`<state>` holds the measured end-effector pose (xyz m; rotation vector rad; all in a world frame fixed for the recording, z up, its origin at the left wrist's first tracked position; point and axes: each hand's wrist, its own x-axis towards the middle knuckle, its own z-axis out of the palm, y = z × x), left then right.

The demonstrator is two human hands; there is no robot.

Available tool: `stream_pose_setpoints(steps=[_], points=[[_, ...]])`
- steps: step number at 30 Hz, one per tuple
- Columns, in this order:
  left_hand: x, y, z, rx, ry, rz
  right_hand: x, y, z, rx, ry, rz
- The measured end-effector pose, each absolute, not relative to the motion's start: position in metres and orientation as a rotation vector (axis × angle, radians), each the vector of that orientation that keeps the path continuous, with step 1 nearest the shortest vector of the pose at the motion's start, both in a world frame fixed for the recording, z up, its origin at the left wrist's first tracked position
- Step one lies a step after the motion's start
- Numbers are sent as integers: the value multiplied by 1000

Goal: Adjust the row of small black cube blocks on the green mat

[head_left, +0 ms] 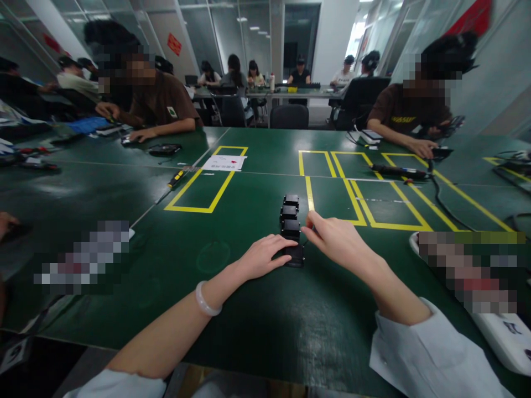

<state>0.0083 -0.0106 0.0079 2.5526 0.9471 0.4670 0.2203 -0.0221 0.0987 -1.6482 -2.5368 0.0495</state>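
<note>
Several small black boxes [291,226] stand in a row on the green table, running away from me. My left hand [265,255] has its thumb and fingers round the nearest black box [295,255], partly covering its top and left side. Small shiny pins or screw heads stick out from the boxes' sides. Just right of the row, my right hand [334,235] is closed in a pinch beside the second box from me. A thin dark bit shows under its fingertips, but what it pinches is too small to make out.
Yellow tape outlines [188,209] mark the table. A screwdriver [176,178] and a paper sheet [225,162] lie left of centre. White power strips [514,340] flank me, both partly blurred. A black pen-shaped tool [398,172] lies at right. Two people work across the table.
</note>
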Motion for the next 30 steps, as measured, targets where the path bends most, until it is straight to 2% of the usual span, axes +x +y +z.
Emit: stream_pose_setpoints(steps=[12,20,30], points=[[8,-10,8,2552,959,460,222,-18,92,-1546,-2547,86],[8,-10,8,2545,945,465,219,-19,94,-1717,-2573,-6],[7,-11,6,2544,954,493,219,-22,93,-1586,-2541,53]])
